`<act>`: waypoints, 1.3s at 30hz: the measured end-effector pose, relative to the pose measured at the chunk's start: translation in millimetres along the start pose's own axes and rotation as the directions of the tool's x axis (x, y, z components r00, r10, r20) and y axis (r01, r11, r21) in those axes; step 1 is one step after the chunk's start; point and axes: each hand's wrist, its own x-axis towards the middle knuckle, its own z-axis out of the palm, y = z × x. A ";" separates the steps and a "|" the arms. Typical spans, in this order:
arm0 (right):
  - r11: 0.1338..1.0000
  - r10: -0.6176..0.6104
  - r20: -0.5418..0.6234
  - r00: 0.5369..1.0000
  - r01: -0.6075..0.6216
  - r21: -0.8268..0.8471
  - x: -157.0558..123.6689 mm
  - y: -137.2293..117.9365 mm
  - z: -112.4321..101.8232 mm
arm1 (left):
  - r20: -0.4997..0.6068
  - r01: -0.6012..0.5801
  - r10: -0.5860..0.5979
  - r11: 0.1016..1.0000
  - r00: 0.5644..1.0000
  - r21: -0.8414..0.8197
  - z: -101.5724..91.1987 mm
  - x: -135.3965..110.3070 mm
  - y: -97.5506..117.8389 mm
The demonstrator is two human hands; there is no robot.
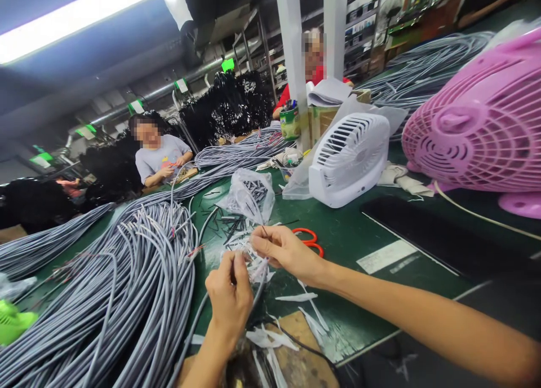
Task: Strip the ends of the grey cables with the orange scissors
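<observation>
My left hand [229, 295] is closed in a pinch on the end of a grey cable [236, 258] that runs down toward me. My right hand [282, 250] is closed too, its fingertips pinching the fine wires at that same cable end. Both hands meet above the green table [350, 241], with white paper scraps [296, 298] scattered beneath them. A large heap of grey cables [127, 286] lies just left of my left hand. Orange-handled scissors [310, 239] lie behind my right hand.
A clear plastic bag of small black pieces [249, 193] sits beyond my hands. A white fan [349, 157] and a pink fan [477, 123] stand at the right. Two other people sit at the far side, one in grey [160, 157], one in red [315, 66].
</observation>
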 end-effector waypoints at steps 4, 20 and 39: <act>1.000 0.010 -0.044 0.999 -0.010 -0.010 1.1 -1.7 -1.3 | -0.006 0.026 -0.026 0.999 1.000 -0.029 0.2 -1.2 -0.6; 0.976 -0.047 -0.040 0.998 0.037 -0.212 0.9 -1.4 -0.7 | 0.007 0.061 -0.061 0.998 0.998 -0.032 3.9 -5.8 -0.9; 0.552 -0.498 -0.090 0.862 0.236 -0.800 1.5 12.9 -7.2 | -0.166 0.008 -0.035 0.987 0.986 -0.159 7.1 -15.0 -5.9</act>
